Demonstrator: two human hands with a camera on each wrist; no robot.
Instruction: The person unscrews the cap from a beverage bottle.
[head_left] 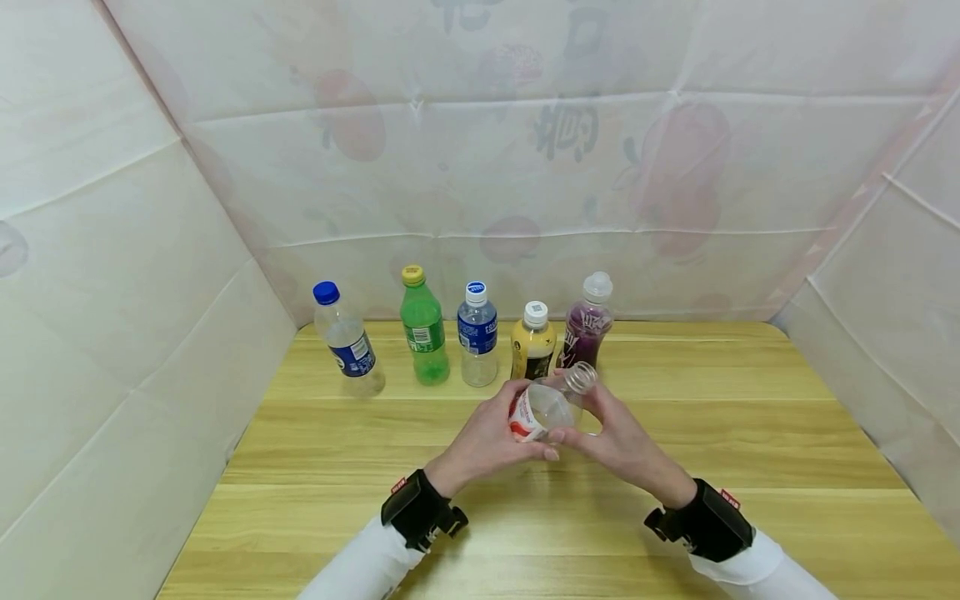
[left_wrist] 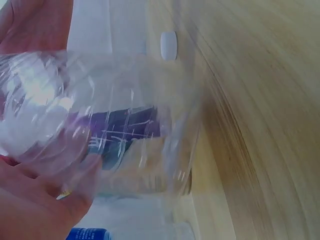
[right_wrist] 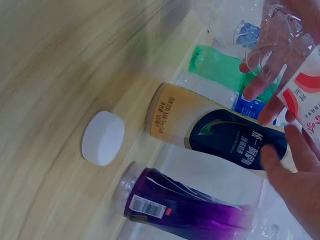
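Note:
A clear plastic bottle point(head_left: 551, 406) with a red-and-white label leans in both hands above the table. Its bare threaded neck point(head_left: 581, 378) points up and to the right, with no cap on it. My left hand point(head_left: 487, 432) grips the labelled part from the left. On the other side my right hand point(head_left: 626, 442) holds the bottle near the shoulder, thumb in front. In the left wrist view the bottle's ribbed clear wall point(left_wrist: 135, 120) fills the middle. A loose white cap point(right_wrist: 103, 138) lies on the table in the right wrist view.
Behind the hands stand several bottles in a row: clear with blue cap point(head_left: 351, 342), green point(head_left: 425, 333), clear with blue label point(head_left: 477, 333), yellow point(head_left: 533, 342) and purple point(head_left: 587, 327). White sheeting point(head_left: 450, 192) walls the wooden table point(head_left: 315, 492) at the back and sides.

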